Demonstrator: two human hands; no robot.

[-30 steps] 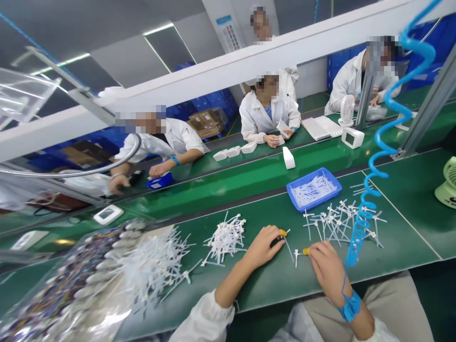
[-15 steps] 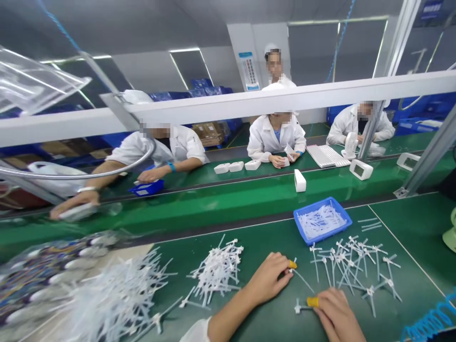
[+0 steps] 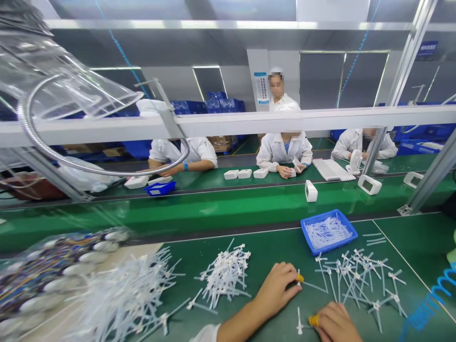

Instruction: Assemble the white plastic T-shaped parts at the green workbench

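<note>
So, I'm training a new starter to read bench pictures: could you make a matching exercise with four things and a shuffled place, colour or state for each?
Things:
1. Tray
2. Left hand
3. Finger covers
4. Cord

Place, colour or state:
A. Coiled, at the picture's lower right
B. Yellow
C. Holding a heap of loose strips
D. Pinching one end of a white strip

Pairs: 1-C, 2-D, 3-B, 4-A

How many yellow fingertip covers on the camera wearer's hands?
2: one yellow fingertip cover on the left hand, another cover on the right hand. Folded fingers may hide more.
</note>
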